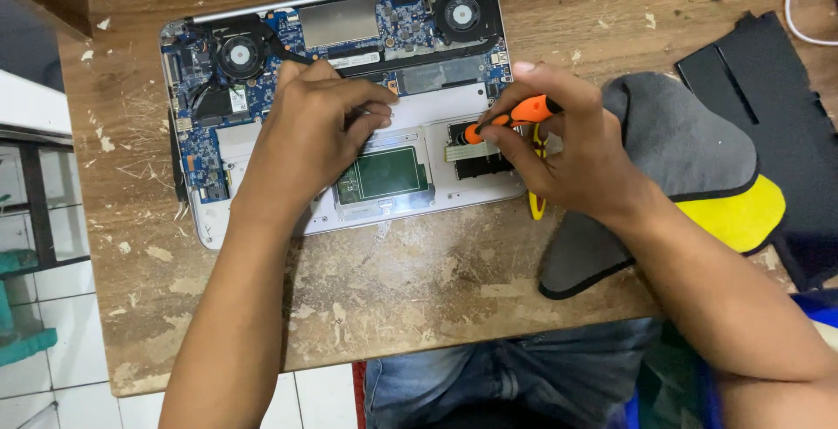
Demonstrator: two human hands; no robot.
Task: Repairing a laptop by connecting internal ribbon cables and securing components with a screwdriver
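An opened silver laptop (454,195) lies upside down on a worn wooden table (384,289), its blue circuit board, two black fans and green trackpad board exposed. My left hand (310,137) rests on the middle of the laptop, fingers curled and pressing near the battery bay; whether it grips anything is hidden. My right hand (559,145) holds an orange-handled screwdriver (515,116), its tip pointing down at a small dark module at the laptop's lower right.
A grey and yellow pouch (690,158) lies right of the laptop, with a black cover panel (777,106) beyond it. A white cable (799,10) curls at the top right. The table edge runs along the left, tiled floor below.
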